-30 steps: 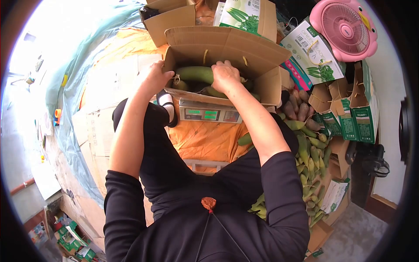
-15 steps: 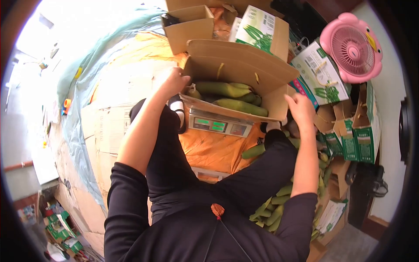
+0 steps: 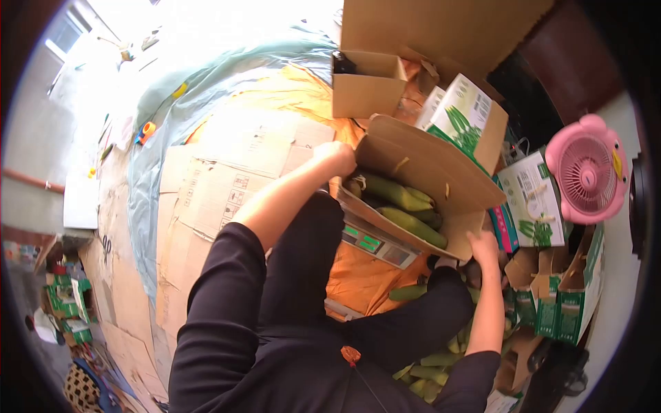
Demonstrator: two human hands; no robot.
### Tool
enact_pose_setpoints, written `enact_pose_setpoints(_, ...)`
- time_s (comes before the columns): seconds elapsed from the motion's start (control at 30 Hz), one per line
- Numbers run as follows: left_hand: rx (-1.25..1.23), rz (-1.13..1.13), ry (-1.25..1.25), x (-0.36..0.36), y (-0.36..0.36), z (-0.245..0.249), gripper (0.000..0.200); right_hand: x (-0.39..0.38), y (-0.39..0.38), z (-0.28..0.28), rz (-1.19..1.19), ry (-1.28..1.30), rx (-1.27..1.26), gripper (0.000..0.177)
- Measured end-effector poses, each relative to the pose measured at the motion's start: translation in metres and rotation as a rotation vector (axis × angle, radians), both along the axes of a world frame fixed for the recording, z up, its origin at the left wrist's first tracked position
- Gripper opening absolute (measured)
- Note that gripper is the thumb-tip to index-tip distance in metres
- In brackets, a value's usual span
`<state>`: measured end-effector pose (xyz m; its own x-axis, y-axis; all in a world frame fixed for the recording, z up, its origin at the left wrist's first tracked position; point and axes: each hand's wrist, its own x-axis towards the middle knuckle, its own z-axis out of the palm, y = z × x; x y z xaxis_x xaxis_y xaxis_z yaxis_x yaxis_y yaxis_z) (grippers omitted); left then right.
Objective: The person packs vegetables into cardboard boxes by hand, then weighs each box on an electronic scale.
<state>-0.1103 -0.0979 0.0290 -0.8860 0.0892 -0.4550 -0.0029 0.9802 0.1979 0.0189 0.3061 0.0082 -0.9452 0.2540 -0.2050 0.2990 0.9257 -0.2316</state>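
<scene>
An open cardboard box (image 3: 427, 162) holds several long green husked ears (image 3: 410, 226), and its tall back flap stands up with two yellowish handle loops. My left hand (image 3: 335, 160) is closed on the box's left end. At the right end, my right hand (image 3: 483, 246) grips the box edge with bent fingers. Under the box's front side shows a scale (image 3: 379, 244) with lit green displays, partly covered by the box.
Flattened cardboard (image 3: 227, 186) covers the floor at left. Printed boxes (image 3: 465, 117) and a pink fan (image 3: 589, 172) stand at right, above green cartons (image 3: 571, 310). More green ears (image 3: 430, 375) lie beside my right leg. An orange tape roll (image 3: 146, 131) sits at upper left.
The view has turned left, so the scene appears shifted right and rotated. Both hands have closed on the box ends, and the box looks tilted, its right end lower in view.
</scene>
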Motion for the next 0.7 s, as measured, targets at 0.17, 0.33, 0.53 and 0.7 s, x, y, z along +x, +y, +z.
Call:
enact_pose_setpoints(0.17, 0.084, 0.047, -0.01, -0.004, -0.014, -0.001, 0.031, -0.017, 0.015, -0.008, 0.043, 0.036, -0.203, 0.033)
enact_pose_setpoints(0.33, 0.169, 0.029, -0.002, -0.016, -0.04, -0.013, 0.032, -0.048, 0.013, -0.001, 0.018, 0.108, -0.337, 0.03)
enact_pose_setpoints(0.53, 0.25, 0.173, 0.095, -0.014, -0.103, -0.02, 0.03, -0.102, -0.051, 0.049, 0.15, 0.147, -0.292, 0.029)
enact_pose_setpoints(0.7, 0.335, 0.332, 0.231, 0.034, -0.193, -0.01, 0.033, -0.126, -0.155, 0.088, 0.32, 0.213, -0.258, 0.031)
